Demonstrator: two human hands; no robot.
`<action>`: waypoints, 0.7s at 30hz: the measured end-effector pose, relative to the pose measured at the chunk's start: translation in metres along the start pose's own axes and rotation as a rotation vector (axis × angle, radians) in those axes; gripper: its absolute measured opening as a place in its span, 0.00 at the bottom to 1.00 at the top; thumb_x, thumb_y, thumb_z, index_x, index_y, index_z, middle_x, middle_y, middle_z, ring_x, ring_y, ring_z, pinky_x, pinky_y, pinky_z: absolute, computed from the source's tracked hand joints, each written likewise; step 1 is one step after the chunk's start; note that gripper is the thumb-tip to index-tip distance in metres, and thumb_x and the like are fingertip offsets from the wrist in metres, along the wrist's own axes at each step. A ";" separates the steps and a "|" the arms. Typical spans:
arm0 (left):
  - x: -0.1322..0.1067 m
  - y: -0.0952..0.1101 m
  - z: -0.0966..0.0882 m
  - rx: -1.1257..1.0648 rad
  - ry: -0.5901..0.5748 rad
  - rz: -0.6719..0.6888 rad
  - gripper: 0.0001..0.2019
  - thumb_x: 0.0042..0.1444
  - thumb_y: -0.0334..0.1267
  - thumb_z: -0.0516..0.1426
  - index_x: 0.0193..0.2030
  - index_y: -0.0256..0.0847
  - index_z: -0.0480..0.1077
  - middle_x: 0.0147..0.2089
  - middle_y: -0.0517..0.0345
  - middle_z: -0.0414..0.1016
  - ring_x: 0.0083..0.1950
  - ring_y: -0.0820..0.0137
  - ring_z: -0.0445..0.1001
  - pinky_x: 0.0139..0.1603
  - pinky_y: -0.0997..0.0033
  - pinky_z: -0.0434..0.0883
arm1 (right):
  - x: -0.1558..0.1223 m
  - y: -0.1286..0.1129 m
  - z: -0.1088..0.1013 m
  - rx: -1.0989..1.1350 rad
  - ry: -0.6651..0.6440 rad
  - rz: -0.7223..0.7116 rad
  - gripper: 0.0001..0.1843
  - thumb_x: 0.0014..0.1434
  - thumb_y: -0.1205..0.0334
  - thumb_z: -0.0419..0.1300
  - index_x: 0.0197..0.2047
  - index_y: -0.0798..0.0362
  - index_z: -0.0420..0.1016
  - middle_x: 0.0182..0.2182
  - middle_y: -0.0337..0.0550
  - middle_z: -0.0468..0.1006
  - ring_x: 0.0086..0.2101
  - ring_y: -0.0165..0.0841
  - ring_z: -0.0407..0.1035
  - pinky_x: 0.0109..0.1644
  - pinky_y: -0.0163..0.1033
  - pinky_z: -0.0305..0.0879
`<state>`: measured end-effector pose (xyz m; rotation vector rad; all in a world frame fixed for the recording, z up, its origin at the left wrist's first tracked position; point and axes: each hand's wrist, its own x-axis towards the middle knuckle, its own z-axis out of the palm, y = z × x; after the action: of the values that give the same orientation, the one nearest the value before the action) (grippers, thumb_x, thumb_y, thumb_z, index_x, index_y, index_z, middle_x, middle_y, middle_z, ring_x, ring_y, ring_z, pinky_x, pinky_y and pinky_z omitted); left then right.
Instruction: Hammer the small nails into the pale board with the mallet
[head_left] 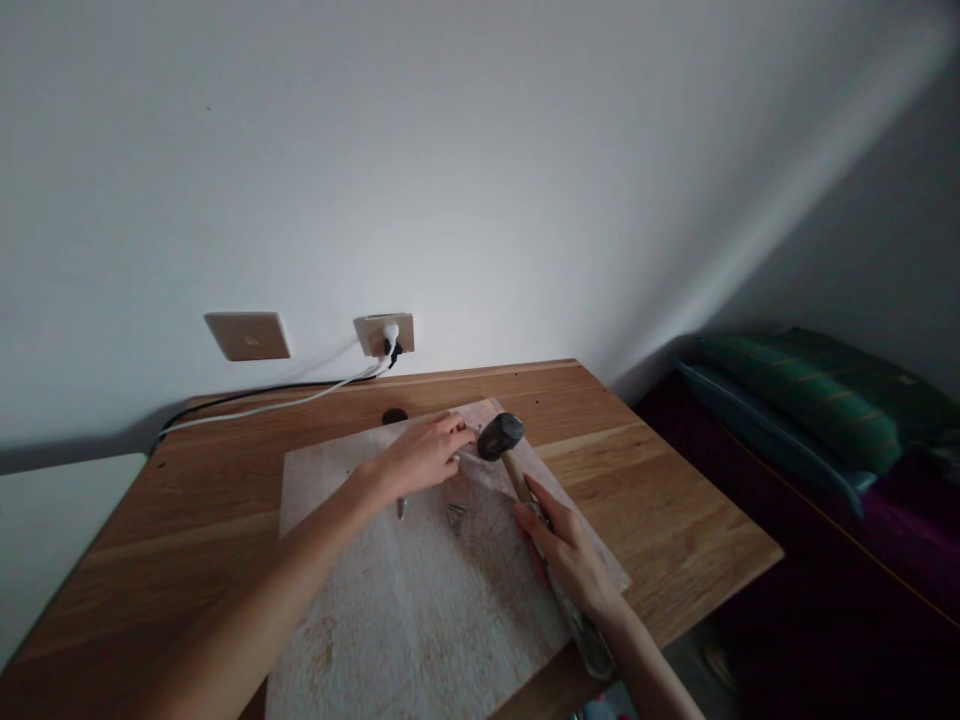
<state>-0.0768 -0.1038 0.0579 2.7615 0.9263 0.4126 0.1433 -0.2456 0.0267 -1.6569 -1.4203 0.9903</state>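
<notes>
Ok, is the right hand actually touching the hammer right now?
Touching. The head view shows the right hand closed on the hammer, its fingers lying along the wooden handle with no gap, and the handle's end sticking out below the wrist.

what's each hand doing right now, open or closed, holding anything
left hand: fingers pinched shut beside the head of the hammer; what they pinch is too small to tell
right hand: closed around the hammer handle

Hammer: dark matt metal head, wood handle; board pale, scuffed; table smooth wood
</notes>
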 end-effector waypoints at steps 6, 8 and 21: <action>-0.009 -0.026 -0.028 0.041 -0.042 -0.146 0.17 0.58 0.30 0.59 0.54 0.41 0.76 0.52 0.50 0.76 0.50 0.60 0.77 0.51 0.65 0.72 | -0.001 0.001 0.000 0.034 -0.029 0.030 0.36 0.69 0.43 0.55 0.71 0.56 0.64 0.21 0.32 0.68 0.18 0.29 0.62 0.20 0.32 0.59; -0.010 -0.031 -0.032 -0.003 -0.043 -0.139 0.17 0.58 0.29 0.59 0.53 0.42 0.76 0.51 0.52 0.77 0.49 0.62 0.78 0.49 0.68 0.71 | 0.000 0.002 0.000 0.025 -0.022 0.032 0.36 0.68 0.42 0.55 0.71 0.56 0.65 0.22 0.33 0.69 0.19 0.30 0.63 0.21 0.33 0.60; -0.005 -0.023 -0.009 0.055 -0.108 -0.091 0.04 0.59 0.28 0.57 0.37 0.40 0.72 0.43 0.52 0.78 0.44 0.63 0.77 0.45 0.69 0.69 | -0.001 0.000 -0.001 -0.001 -0.031 0.029 0.37 0.69 0.42 0.54 0.72 0.57 0.62 0.20 0.31 0.67 0.18 0.29 0.62 0.20 0.32 0.59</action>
<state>-0.0960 -0.0881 0.0596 2.7457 1.0468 0.2238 0.1439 -0.2471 0.0267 -1.6736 -1.4205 1.0358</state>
